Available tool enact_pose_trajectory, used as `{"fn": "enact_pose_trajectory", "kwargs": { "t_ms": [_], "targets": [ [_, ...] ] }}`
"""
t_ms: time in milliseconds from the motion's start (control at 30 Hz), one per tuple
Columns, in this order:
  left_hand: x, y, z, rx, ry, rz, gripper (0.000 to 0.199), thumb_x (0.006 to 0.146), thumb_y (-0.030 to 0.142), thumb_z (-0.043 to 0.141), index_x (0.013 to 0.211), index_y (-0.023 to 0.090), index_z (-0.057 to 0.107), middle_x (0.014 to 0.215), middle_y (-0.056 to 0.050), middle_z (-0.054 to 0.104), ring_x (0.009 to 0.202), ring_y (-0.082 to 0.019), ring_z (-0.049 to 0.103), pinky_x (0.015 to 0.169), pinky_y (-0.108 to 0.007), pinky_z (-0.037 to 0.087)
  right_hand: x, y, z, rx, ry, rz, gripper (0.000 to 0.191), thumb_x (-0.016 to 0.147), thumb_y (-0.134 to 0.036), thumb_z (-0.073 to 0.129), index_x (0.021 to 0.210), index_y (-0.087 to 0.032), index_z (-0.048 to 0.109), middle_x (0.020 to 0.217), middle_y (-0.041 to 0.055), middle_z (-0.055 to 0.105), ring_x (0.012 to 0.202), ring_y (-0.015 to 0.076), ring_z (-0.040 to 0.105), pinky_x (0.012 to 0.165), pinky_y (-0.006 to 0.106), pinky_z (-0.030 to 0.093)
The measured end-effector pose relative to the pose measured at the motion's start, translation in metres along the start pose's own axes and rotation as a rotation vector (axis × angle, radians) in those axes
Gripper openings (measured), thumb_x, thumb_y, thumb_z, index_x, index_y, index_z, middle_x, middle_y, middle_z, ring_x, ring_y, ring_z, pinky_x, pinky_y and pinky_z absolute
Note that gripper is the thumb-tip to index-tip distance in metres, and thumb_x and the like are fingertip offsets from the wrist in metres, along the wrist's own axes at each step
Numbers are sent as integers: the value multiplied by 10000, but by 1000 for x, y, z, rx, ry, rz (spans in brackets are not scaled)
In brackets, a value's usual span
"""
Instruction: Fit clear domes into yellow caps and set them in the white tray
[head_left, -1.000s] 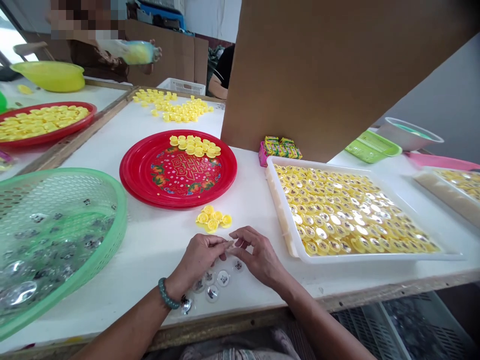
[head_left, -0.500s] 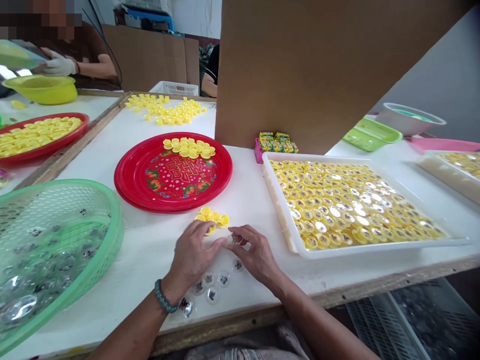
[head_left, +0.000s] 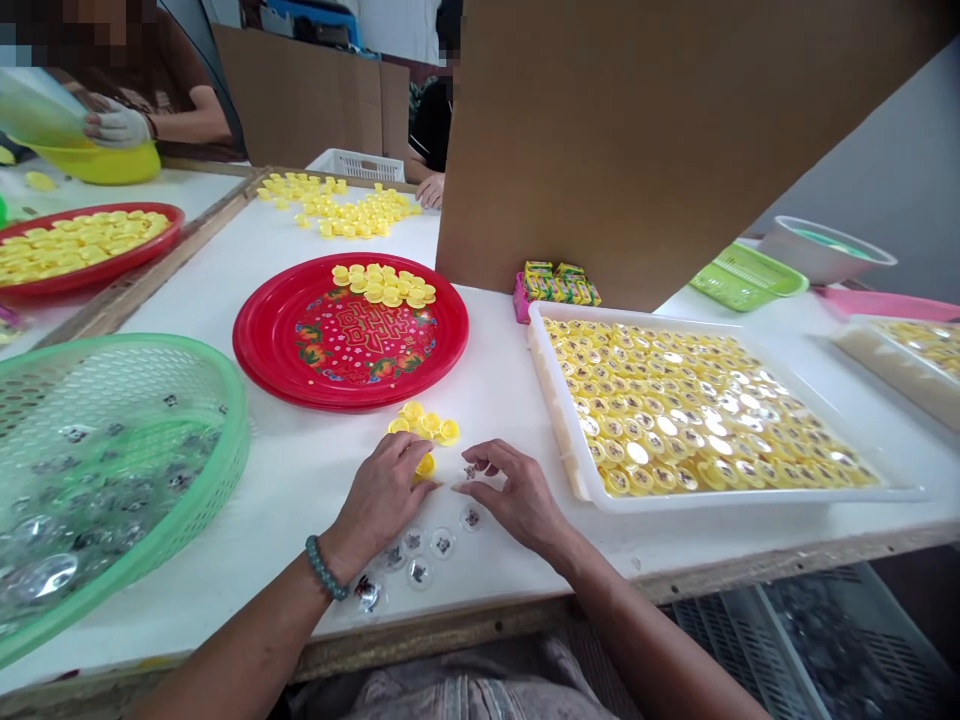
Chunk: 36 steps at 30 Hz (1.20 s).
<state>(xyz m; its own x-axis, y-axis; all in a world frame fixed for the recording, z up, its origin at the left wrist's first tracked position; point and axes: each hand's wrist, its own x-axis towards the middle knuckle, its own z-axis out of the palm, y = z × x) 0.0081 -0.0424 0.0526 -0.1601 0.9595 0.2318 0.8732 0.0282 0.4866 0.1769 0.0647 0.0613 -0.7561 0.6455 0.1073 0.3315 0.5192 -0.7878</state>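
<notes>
My left hand (head_left: 381,487), with a beaded bracelet at the wrist, is closed on a yellow cup (head_left: 425,467) between thumb and fingers. Close on its right, my right hand (head_left: 517,492) pinches a clear disc with a small dark print (head_left: 471,471). The two hands are slightly apart. Beyond them several yellow cups (head_left: 427,424) sit in a small cluster on the white table. Several clear printed discs (head_left: 442,543) lie between my forearms, near the table's front edge.
A red tray (head_left: 270,340) bears yellow cups at its far side. To the left stands a green basket (head_left: 232,430) of clear discs; to the right, a white tray (head_left: 559,420) full of yellow pieces. A cardboard panel (head_left: 600,140) rises behind. Two people sit across the table.
My hands have moved slightly apart, and more of the yellow cup shows by my left fingers. The view has shifted a little. A co-worker's hand has come into sight beside the cardboard.
</notes>
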Motion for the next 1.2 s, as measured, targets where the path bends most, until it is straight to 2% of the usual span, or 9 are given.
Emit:
{"fn": "enact_pose_trajectory", "kwargs": {
  "t_ms": [133, 267, 533, 667, 800, 1000, 1100, 1200],
  "targets": [
    [-2, -4, -2, -103, 7, -74, 308, 787, 196, 564, 1095, 198, 563, 1071, -75, 610, 1035, -232, 528, 899, -378, 445, 10, -4, -5, -60, -115, -99, 277, 734, -178, 669, 1004, -227, 628, 956, 37, 631, 782, 147, 597, 589, 233, 470],
    [0, -3, 0, -240, -32, -193, 275, 768, 169, 562, 1040, 209, 575, 989, -42, 647, 908, -196, 589, 814, -314, 470, 19, -6, -1, -79, -211, -182, 336, 727, -134, 675, 1045, -228, 624, 1001, 40, 635, 836, 152, 596, 626, 232, 470],
    [2, -3, 10, -476, -89, -240, 330, 755, 215, 565, 1084, 237, 553, 908, -9, 691, 695, -146, 599, 668, -252, 450, 29, -5, 5, -111, -267, -187, 324, 726, -92, 667, 1013, -242, 660, 936, 31, 653, 818, 151, 604, 683, 245, 454],
    [3, -4, 11, -546, -101, -272, 312, 761, 190, 537, 1068, 236, 564, 905, -6, 709, 720, -150, 624, 688, -252, 457, 29, -3, 3, -103, -295, -191, 263, 725, -100, 668, 948, -238, 679, 906, 25, 661, 804, 150, 607, 693, 245, 450],
    [4, -4, 16, -617, -89, -297, 283, 745, 161, 524, 1014, 224, 587, 867, -11, 710, 736, -155, 641, 701, -256, 472, 25, 0, 1, -136, -282, -185, 247, 697, -124, 704, 922, -220, 672, 879, 17, 653, 763, 142, 601, 660, 233, 447],
    [6, -2, 18, -796, -95, -353, 238, 701, 153, 540, 928, 192, 602, 874, -31, 684, 795, -163, 640, 726, -270, 496, 18, -3, 4, -254, -242, -206, 217, 708, -97, 692, 895, -196, 643, 861, 30, 638, 818, 163, 599, 720, 255, 454],
    [7, 0, 17, -904, -126, -377, 242, 697, 188, 576, 938, 172, 600, 883, -40, 675, 812, -165, 632, 748, -284, 495, 16, -4, 6, -308, -230, -209, 195, 716, -104, 685, 883, -192, 636, 839, 33, 631, 809, 170, 592, 707, 260, 456],
    [10, 2, 19, -923, -111, -437, 217, 702, 255, 611, 896, 161, 607, 830, -39, 664, 770, -162, 621, 716, -284, 491, 13, -1, 12, -327, -190, -220, 178, 742, -97, 652, 888, -199, 644, 851, 42, 632, 825, 176, 586, 724, 271, 460]
  ]
}}
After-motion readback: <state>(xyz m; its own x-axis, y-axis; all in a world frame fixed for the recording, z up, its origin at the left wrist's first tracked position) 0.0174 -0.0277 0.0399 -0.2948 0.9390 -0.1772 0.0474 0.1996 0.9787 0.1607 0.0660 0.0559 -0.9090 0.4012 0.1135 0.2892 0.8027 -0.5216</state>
